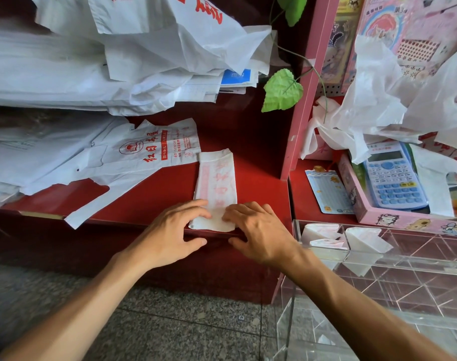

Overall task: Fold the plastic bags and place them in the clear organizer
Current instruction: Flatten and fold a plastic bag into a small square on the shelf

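A white plastic bag with faint red print, folded into a long narrow strip (217, 178), lies on the red counter (154, 201), its near end at the counter's front edge. My left hand (178, 230) presses its fingertips on the strip's near left corner. From the other side my right hand (258, 230) presses fingertips on the near right part. The clear organizer (378, 259) stands at the lower right; folded white bags (324, 235) sit in its far compartments.
An unfolded white bag with red print (133, 155) lies flat to the left. Stacks of white bags (92, 63) fill the back left. A pink shelf post (300, 113), loose bags (394, 105), a blue calculator (394, 178) and a green leaf (282, 91) are at the right.
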